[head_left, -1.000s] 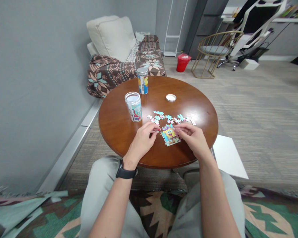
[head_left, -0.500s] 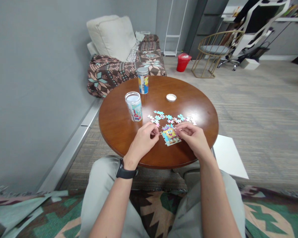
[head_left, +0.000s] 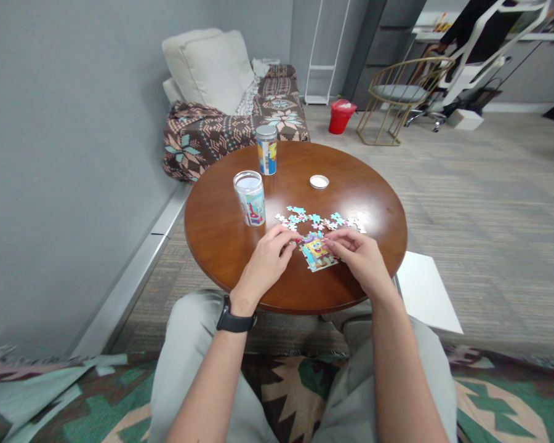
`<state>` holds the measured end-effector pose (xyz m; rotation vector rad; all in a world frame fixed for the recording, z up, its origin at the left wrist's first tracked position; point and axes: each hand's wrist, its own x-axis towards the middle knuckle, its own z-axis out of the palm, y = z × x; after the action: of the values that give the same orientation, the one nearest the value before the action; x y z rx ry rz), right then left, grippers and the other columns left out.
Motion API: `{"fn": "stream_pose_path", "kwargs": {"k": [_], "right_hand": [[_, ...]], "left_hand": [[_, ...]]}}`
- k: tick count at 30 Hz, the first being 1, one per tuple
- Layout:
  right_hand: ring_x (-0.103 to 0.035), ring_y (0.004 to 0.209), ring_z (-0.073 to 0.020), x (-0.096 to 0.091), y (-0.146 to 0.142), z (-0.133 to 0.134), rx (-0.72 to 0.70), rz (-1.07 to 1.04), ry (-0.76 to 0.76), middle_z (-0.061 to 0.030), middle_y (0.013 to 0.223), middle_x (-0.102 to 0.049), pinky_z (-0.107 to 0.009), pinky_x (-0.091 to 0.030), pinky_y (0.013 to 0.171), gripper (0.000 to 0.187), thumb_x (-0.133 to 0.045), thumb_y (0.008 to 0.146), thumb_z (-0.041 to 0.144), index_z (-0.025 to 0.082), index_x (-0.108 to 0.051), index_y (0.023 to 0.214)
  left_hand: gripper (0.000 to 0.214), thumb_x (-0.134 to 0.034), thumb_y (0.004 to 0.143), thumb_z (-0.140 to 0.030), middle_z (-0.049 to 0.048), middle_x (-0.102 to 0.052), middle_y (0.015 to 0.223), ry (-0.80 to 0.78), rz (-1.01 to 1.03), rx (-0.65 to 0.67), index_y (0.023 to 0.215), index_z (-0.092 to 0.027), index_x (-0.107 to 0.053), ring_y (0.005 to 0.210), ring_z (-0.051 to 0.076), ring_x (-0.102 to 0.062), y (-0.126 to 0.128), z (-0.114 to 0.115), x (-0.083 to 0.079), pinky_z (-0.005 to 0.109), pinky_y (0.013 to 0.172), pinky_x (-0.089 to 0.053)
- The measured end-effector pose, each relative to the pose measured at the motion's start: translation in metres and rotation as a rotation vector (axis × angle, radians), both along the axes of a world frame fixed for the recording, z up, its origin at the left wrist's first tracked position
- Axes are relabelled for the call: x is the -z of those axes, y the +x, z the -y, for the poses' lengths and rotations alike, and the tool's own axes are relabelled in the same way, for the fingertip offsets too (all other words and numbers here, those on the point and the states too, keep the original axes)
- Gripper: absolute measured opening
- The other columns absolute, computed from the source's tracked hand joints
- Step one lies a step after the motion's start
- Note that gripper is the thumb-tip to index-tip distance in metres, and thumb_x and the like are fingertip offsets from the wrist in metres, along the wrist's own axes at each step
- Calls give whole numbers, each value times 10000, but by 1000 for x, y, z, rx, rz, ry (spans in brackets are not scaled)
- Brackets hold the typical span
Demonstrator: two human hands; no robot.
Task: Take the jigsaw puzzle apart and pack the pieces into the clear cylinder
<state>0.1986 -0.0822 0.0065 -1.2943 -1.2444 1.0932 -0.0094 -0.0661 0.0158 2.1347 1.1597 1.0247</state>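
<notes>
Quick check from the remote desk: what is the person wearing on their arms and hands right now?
Both forearms are bare, with no sleeves in view. The left hand has a black smartwatch with a black band at the wrist. The right hand shows no watch, glove or ring that can be made out. Light grey trousers cover the lap.

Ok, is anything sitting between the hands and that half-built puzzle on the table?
Nothing visible. The left hand and right hand already flank the assembled puzzle section, fingertips at its upper corners. The loose pieces lie just beyond it, and the open tin stands off to the left, clear of both hands.
</notes>
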Motion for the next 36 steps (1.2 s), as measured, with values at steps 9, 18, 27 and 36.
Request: {"fn": "stream_pose_path", "kwargs": {"k": [9, 18, 27, 36], "right_hand": [[-674, 823, -188, 3, 2, -2, 45, 22, 43, -59, 899, -725, -329, -574, 760, 327, -807, 689, 432, 208, -741, 919], [-682, 819, -195, 2, 1, -1, 66, 52, 59, -72, 914, -729, -308, -575, 708, 292, -785, 703, 460, 193, -728, 807], [-684, 845, -190, 4, 3, -1, 49, 26, 49, -62, 934, -723, -326, -578, 794, 298, -814, 673, 412, 204, -733, 869], [-663, 665, -163, 2, 0, 0, 25, -6, -25, -33, 732, -709, -271, -542, 604, 331, -784, 711, 472, 198, -726, 889]], "left_hand": [[129, -606, 860, -97, 13, -634, 918, -43, 23, -23, 950, -179, -648, 790, 124, -615, 0, 0, 1, 268, 797, -524], [114, -555, 859, -85, 6, -610, 849, -50, 14, -26, 802, -182, -573, 781, 132, -576, 0, 1, -2, 260, 755, -475], [87, -539, 879, -114, -9, -628, 798, -92, 31, -46, 864, -180, -595, 712, 116, -585, 2, 2, -4, 239, 711, -473], [87, -579, 908, -194, 15, -649, 875, -64, 36, -7, 953, -188, -654, 775, 134, -603, 0, 1, -2, 258, 771, -494]]}}
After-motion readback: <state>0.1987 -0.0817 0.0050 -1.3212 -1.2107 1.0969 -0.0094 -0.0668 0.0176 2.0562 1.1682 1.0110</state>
